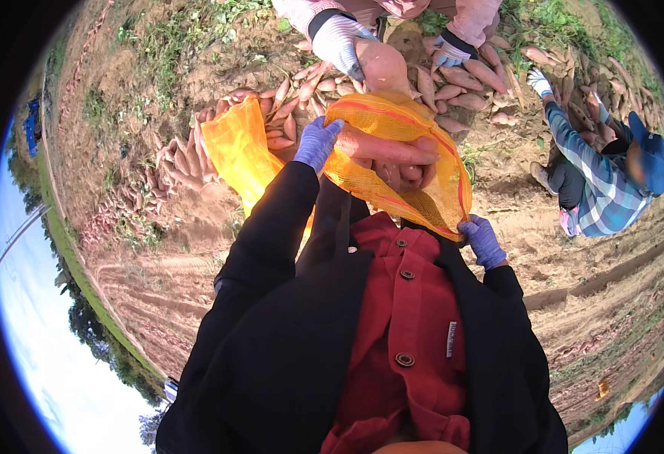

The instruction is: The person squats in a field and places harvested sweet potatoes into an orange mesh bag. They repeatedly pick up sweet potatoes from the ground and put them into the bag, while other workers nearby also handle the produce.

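Observation:
My left hand (317, 143), in a purple glove, grips the far left rim of an orange mesh sack (366, 190). The near right part of the same rim is pinched by my right hand (482, 239), gloved alike. Between my hands the sack's mouth is spread wide, and several sweet potatoes (386, 146) lie inside. At its far edge, a person opposite me holds a large sweet potato (382, 65) in a striped glove (340, 45). Another yellow-orange mesh sack (241, 147) hangs beside my left forearm.
A long row of sweet potatoes (181, 162) lies on the soil. The facing person's other gloved hand (451, 54) touches the pile. At the right, a co-worker in a plaid shirt (604, 187) crouches, reaching into the row. Green vines (559, 28) lie beyond; a blue vehicle (32, 126) stands far left.

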Demonstrator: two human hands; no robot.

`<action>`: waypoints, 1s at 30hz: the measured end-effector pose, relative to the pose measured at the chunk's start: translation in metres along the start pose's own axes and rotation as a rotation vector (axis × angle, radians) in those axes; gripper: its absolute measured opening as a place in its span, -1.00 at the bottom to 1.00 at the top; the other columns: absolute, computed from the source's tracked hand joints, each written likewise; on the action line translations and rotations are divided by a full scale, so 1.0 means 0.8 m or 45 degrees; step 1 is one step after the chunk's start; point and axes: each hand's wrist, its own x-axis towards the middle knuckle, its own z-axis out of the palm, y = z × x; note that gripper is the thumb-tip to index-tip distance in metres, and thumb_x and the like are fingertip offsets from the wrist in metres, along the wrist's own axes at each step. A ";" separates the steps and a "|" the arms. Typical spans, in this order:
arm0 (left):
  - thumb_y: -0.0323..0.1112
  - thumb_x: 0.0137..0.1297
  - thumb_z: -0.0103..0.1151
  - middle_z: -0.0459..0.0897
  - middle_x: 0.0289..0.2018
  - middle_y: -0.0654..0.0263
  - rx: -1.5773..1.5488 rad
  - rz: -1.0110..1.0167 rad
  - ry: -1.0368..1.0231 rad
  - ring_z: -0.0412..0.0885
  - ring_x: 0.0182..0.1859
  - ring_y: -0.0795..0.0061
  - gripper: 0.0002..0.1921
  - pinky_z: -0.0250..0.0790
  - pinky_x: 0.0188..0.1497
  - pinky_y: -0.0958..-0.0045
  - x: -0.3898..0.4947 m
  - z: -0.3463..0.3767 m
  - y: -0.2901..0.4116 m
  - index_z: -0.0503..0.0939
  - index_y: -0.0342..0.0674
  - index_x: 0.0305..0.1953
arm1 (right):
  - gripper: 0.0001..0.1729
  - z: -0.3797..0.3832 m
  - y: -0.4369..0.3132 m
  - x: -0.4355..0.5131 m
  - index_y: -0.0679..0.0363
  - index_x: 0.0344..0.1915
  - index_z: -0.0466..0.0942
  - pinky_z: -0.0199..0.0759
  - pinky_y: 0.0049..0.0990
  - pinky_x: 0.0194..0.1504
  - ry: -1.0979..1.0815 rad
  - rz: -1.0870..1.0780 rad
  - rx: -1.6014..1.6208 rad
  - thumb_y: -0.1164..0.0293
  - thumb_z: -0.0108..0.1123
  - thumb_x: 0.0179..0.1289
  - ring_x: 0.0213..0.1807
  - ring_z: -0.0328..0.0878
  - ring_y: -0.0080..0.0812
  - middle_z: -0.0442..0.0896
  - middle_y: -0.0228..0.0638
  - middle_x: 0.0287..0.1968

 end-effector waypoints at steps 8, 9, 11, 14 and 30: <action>-0.20 0.40 -0.03 0.60 -0.27 0.25 -0.411 0.032 0.024 0.50 -0.25 0.48 -0.68 0.33 -0.17 0.49 0.016 -0.035 0.001 0.53 -0.35 -0.07 | -0.78 0.003 -0.013 0.008 0.29 -0.28 0.55 0.47 -0.53 -0.52 0.122 -0.054 0.253 0.34 0.12 0.21 -0.55 0.47 -0.53 0.56 -0.38 -0.47; -0.23 0.40 -0.04 0.60 -0.22 0.28 -0.395 0.018 0.028 0.50 -0.22 0.52 -0.69 0.33 -0.14 0.53 0.017 -0.033 0.002 0.51 -0.32 0.00 | -0.78 0.005 -0.013 0.008 0.28 -0.29 0.55 0.47 -0.53 -0.52 0.127 -0.058 0.252 0.34 0.12 0.21 -0.55 0.46 -0.54 0.56 -0.38 -0.48; -0.25 0.41 -0.03 0.60 -0.17 0.32 -0.234 0.058 0.038 0.51 -0.18 0.56 -0.68 0.33 -0.12 0.58 0.025 -0.032 -0.010 0.50 -0.29 0.06 | -0.79 0.012 -0.015 0.004 0.29 -0.31 0.55 0.35 -0.60 -0.48 0.043 -0.078 -0.184 0.35 0.11 0.19 -0.56 0.40 -0.61 0.53 -0.45 -0.52; -0.25 0.40 0.01 0.60 -0.17 0.30 -0.284 -0.084 0.040 0.52 -0.13 0.57 -0.67 0.34 -0.08 0.62 0.014 -0.023 -0.006 0.49 -0.29 0.07 | -0.78 0.021 0.000 0.005 0.30 -0.30 0.55 0.32 -0.61 -0.47 0.003 -0.138 -0.064 0.37 0.11 0.19 -0.55 0.39 -0.64 0.53 -0.47 -0.51; -0.22 0.15 0.34 0.37 0.17 0.02 -0.125 -0.009 0.443 0.43 0.14 0.28 -0.05 0.32 0.14 0.38 -0.075 -0.003 -0.042 -0.11 -0.35 0.40 | -0.83 0.021 -0.043 -0.001 0.29 -0.32 0.50 0.33 -0.58 -0.58 0.010 0.002 0.131 0.40 0.07 0.18 -0.61 0.38 -0.57 0.49 -0.40 -0.52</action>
